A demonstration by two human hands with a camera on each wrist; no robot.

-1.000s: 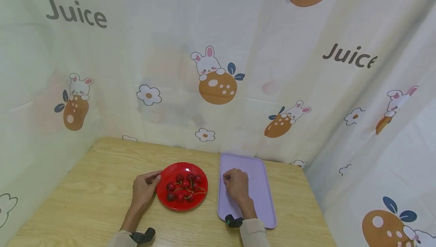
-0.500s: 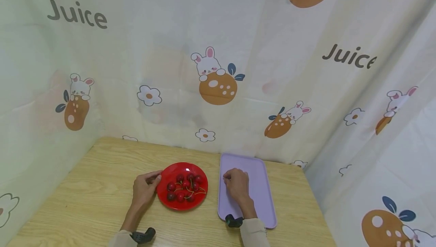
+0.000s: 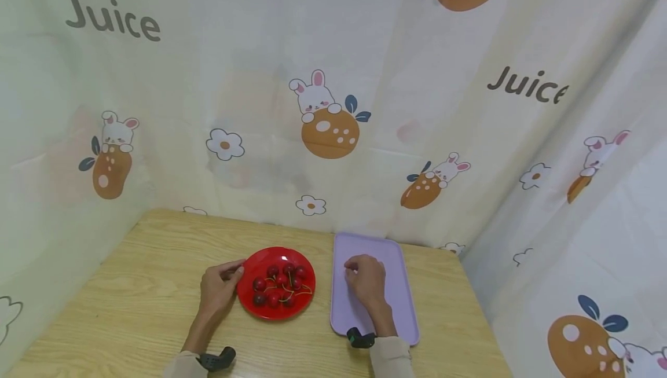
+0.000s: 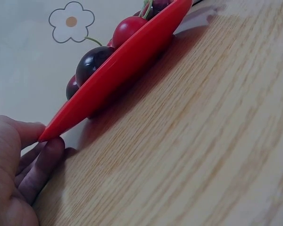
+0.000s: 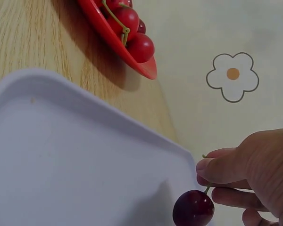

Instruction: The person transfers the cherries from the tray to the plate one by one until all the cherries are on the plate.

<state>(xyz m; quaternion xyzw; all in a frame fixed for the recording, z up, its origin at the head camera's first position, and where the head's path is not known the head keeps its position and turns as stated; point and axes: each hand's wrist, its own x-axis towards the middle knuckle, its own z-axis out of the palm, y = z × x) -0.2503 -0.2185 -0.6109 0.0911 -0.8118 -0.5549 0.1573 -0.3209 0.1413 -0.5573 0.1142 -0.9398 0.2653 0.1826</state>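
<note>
A round red plate (image 3: 276, 312) holds several dark red cherries (image 3: 273, 301) with green stems. My left hand (image 3: 219, 292) pinches the plate's left rim between thumb and fingers, as the left wrist view shows close up. Over the lilac tray (image 3: 398, 285) is my right hand (image 3: 369, 282), hiding part of it. In the right wrist view, thumb and fingers pinch the stem of a single dark cherry (image 5: 193, 208), which hangs below the fingertips. From the head view that cherry is hidden behind the hand.
Plate and tray stand side by side on a wood-grain table (image 3: 156, 274), with a narrow gap between them. A pale curtain (image 3: 250, 77) printed with rabbits, fruit and flowers hangs behind the table and along its sides.
My right hand has shifted slightly to the right over the tray. The head view has turned a little. My left hand keeps its place on the plate's rim.
</note>
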